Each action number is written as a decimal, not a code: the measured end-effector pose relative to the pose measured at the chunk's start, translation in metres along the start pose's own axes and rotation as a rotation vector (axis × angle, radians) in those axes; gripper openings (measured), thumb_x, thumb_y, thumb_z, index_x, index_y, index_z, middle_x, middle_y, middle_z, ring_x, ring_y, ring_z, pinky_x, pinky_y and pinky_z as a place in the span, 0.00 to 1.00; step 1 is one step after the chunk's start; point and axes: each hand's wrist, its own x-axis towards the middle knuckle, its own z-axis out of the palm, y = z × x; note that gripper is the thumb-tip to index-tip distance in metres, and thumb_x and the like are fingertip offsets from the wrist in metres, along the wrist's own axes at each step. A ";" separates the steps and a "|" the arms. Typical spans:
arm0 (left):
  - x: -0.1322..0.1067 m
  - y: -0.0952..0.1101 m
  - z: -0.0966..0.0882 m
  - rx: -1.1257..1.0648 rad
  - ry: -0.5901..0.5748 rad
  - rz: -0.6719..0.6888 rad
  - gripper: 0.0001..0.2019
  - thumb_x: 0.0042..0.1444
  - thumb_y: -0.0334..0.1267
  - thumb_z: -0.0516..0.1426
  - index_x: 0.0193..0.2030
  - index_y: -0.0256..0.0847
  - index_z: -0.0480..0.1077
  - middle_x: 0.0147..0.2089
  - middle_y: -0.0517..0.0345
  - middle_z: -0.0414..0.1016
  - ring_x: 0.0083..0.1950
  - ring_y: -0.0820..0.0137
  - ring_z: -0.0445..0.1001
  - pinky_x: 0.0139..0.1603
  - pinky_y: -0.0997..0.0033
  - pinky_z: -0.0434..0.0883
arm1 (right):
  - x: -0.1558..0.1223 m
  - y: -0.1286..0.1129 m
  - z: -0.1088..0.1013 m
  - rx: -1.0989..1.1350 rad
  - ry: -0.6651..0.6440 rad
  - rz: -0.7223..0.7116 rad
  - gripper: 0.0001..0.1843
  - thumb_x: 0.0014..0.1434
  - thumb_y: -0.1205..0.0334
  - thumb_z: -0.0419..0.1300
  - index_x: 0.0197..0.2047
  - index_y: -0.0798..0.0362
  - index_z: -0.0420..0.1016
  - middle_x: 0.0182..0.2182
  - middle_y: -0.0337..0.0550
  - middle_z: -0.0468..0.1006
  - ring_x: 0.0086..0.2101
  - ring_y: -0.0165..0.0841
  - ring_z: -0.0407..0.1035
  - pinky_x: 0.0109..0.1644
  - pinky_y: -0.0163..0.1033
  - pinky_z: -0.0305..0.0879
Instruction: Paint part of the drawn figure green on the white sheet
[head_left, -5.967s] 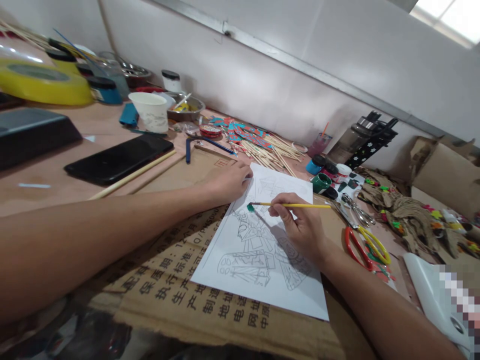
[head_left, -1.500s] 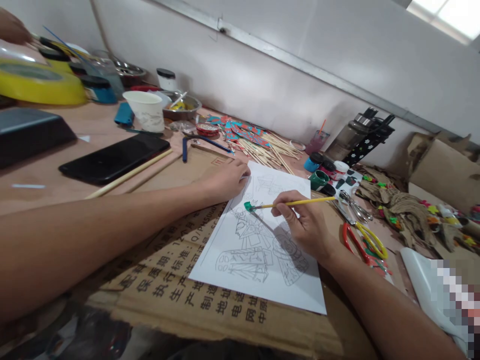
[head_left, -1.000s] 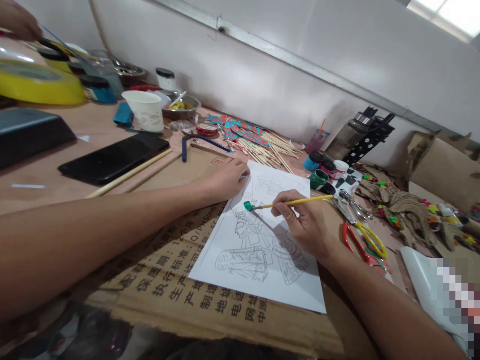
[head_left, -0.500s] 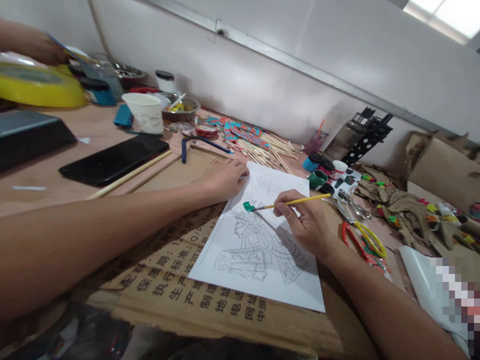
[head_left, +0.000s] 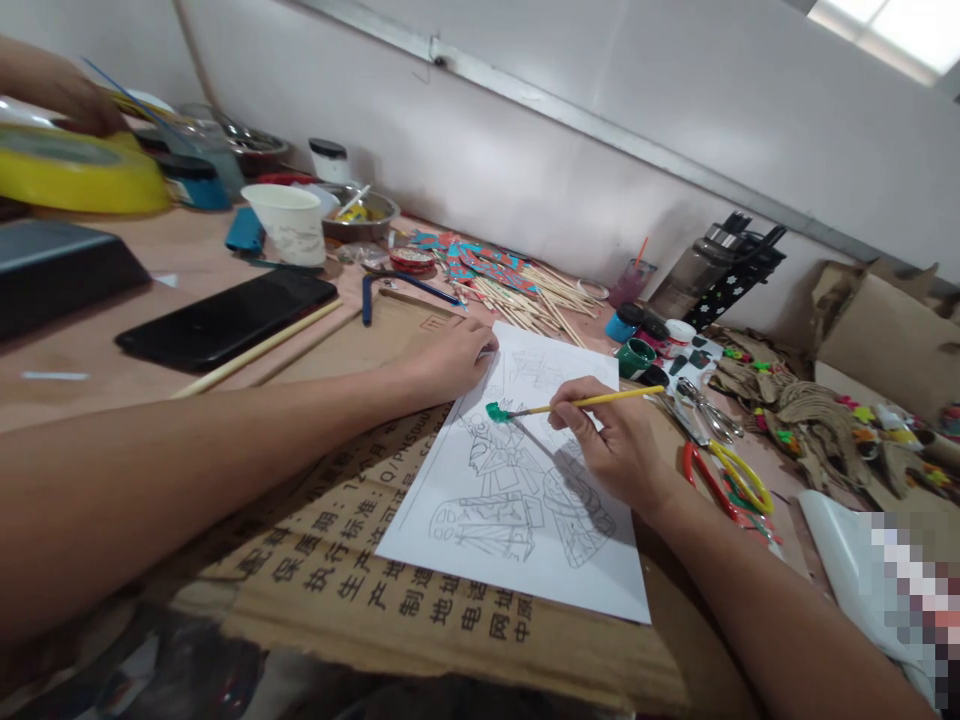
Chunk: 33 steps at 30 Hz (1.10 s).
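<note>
Closest to me, a flat brown cardboard sheet with printed black characters lies at the front of the pinkish bench. On it is a white paper sheet with grey line drawings, set at a slant. The right hand is above the sheet, its thumb and fingers clamped on a thin yellow-handled paintbrush. The tip of this brush meets a small bright green paint patch, in the upper left part of the drawing.

The left hand rests at the upper left edge of the sheet, with fingers bent and close together; whether they pinch the edge or only press it, I cannot tell.

To the right of the sheet lie scissors with one red and one yellow handle. On the left side, a black smartphone lies beside a pale wooden stick.

Farther back, an open green paint jar stands just beyond the sheet's right corner. A white paper cup stands behind the phone, and many thin wooden skewers lie in a pile. At the far left, another person's hand is behind a big yellow tape roll. A whitish wall closes the view.
</note>
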 end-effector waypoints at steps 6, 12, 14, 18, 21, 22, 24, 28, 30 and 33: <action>0.000 -0.001 0.001 -0.017 0.001 -0.007 0.12 0.62 0.34 0.51 0.46 0.41 0.74 0.50 0.50 0.77 0.56 0.59 0.72 0.58 0.60 0.69 | 0.001 -0.005 -0.004 -0.008 0.024 -0.013 0.08 0.68 0.64 0.54 0.36 0.51 0.70 0.29 0.38 0.76 0.30 0.29 0.69 0.35 0.35 0.65; 0.000 -0.005 0.005 -0.015 0.029 0.027 0.11 0.63 0.34 0.51 0.46 0.39 0.73 0.51 0.48 0.76 0.55 0.60 0.71 0.59 0.60 0.69 | 0.002 -0.003 0.000 0.014 0.033 -0.007 0.07 0.68 0.64 0.54 0.36 0.51 0.71 0.29 0.39 0.76 0.30 0.29 0.69 0.35 0.35 0.65; 0.000 -0.006 0.006 -0.019 0.030 0.026 0.10 0.64 0.34 0.51 0.46 0.40 0.73 0.52 0.48 0.76 0.56 0.60 0.71 0.59 0.59 0.68 | 0.002 -0.003 0.000 0.018 0.028 0.000 0.07 0.67 0.64 0.54 0.36 0.51 0.71 0.29 0.39 0.77 0.30 0.29 0.69 0.35 0.36 0.65; 0.000 -0.005 0.005 -0.017 0.023 0.020 0.11 0.64 0.35 0.51 0.46 0.41 0.73 0.52 0.48 0.76 0.55 0.60 0.71 0.58 0.61 0.69 | 0.000 -0.003 -0.002 -0.001 0.000 0.023 0.08 0.67 0.64 0.54 0.35 0.51 0.71 0.28 0.38 0.75 0.29 0.29 0.68 0.34 0.35 0.63; -0.001 -0.002 0.002 -0.016 0.006 -0.003 0.11 0.63 0.35 0.51 0.46 0.41 0.73 0.51 0.48 0.76 0.55 0.60 0.72 0.57 0.61 0.69 | 0.000 -0.005 -0.004 -0.009 -0.010 0.008 0.08 0.67 0.65 0.54 0.35 0.51 0.71 0.28 0.38 0.75 0.29 0.29 0.67 0.34 0.35 0.63; -0.001 -0.001 0.001 -0.018 -0.002 -0.015 0.11 0.63 0.35 0.51 0.46 0.41 0.73 0.51 0.49 0.76 0.55 0.59 0.72 0.57 0.61 0.70 | 0.000 -0.006 -0.005 -0.008 -0.010 0.001 0.08 0.67 0.65 0.54 0.34 0.51 0.70 0.28 0.38 0.75 0.29 0.29 0.67 0.34 0.35 0.64; -0.001 0.002 -0.002 -0.020 -0.014 -0.032 0.11 0.62 0.35 0.51 0.46 0.41 0.74 0.51 0.49 0.77 0.55 0.58 0.72 0.56 0.60 0.70 | 0.001 -0.008 -0.006 -0.006 0.005 -0.011 0.09 0.68 0.64 0.54 0.34 0.51 0.70 0.28 0.38 0.75 0.29 0.28 0.68 0.34 0.36 0.64; -0.001 0.004 -0.004 -0.020 -0.005 -0.028 0.12 0.62 0.34 0.51 0.46 0.40 0.74 0.51 0.48 0.77 0.56 0.59 0.72 0.58 0.60 0.69 | 0.005 -0.015 -0.009 0.021 0.060 -0.012 0.08 0.69 0.62 0.54 0.36 0.50 0.71 0.28 0.37 0.75 0.29 0.28 0.70 0.35 0.35 0.66; -0.001 0.003 -0.002 -0.013 -0.003 -0.027 0.13 0.61 0.33 0.50 0.46 0.40 0.74 0.51 0.48 0.77 0.56 0.59 0.72 0.59 0.61 0.68 | 0.004 -0.018 -0.009 0.044 0.082 0.013 0.08 0.70 0.61 0.54 0.37 0.50 0.71 0.28 0.37 0.76 0.30 0.28 0.71 0.35 0.36 0.67; -0.002 0.000 0.001 -0.014 0.015 -0.033 0.13 0.61 0.34 0.51 0.47 0.42 0.74 0.53 0.49 0.77 0.57 0.59 0.72 0.59 0.60 0.68 | -0.001 -0.019 -0.005 0.063 0.099 0.066 0.08 0.70 0.59 0.55 0.38 0.50 0.71 0.29 0.37 0.77 0.30 0.28 0.72 0.35 0.36 0.69</action>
